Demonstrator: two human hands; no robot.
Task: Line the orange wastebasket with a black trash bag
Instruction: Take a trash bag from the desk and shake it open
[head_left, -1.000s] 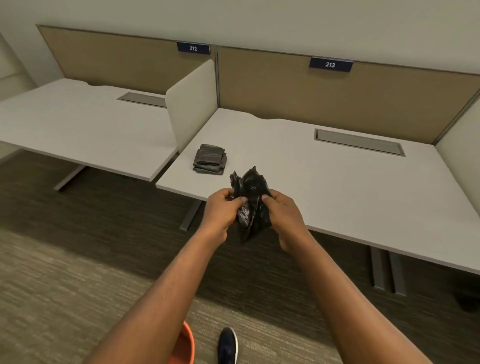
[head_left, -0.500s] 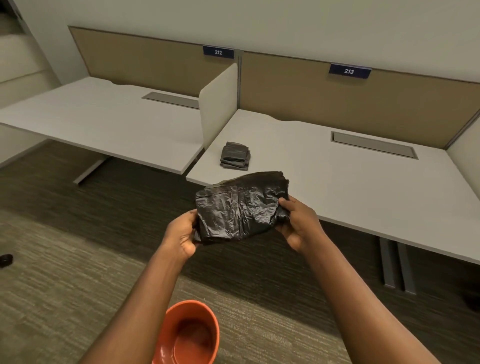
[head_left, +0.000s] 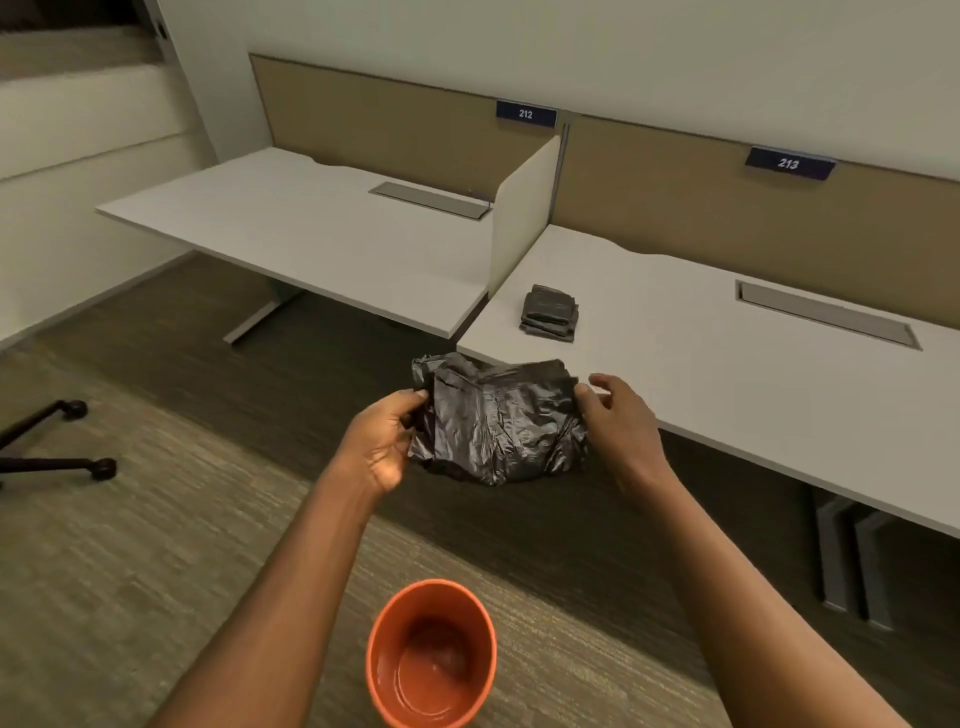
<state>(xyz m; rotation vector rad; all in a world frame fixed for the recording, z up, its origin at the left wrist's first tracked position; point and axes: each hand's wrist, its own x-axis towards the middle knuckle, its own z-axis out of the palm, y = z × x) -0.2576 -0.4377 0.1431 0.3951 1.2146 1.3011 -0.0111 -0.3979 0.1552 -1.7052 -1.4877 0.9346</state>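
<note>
My left hand (head_left: 382, 451) pinches the left edge of the black trash bag (head_left: 498, 418); a second ago it was a tight wad, now it spreads wide between my hands. My right hand (head_left: 615, 418) grips its right edge, fingers partly loosened. The orange wastebasket (head_left: 431, 654), unlined, has come fully into view on the floor below my hands. I judge finding the bag's mouth comes next.
</note>
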